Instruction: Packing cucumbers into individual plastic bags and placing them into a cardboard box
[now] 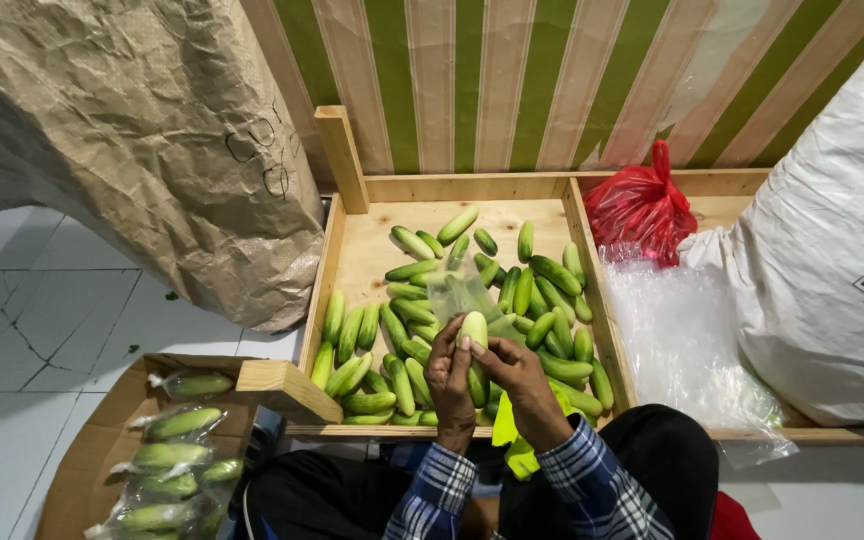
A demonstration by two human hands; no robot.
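Observation:
Both my hands hold one pale green cucumber upright over a wooden tray. My left hand grips its left side with the thumb near the top. My right hand holds it from the right and below. A small clear plastic bag sticks up just behind the cucumber, touching my fingers. The tray beneath holds a heap of several loose cucumbers. My sleeves are blue plaid.
A cardboard box at lower left holds several bagged cucumbers. A stack of clear plastic bags and a red plastic bag lie in the tray's right compartment. A white sack stands right, a brown paper sack left.

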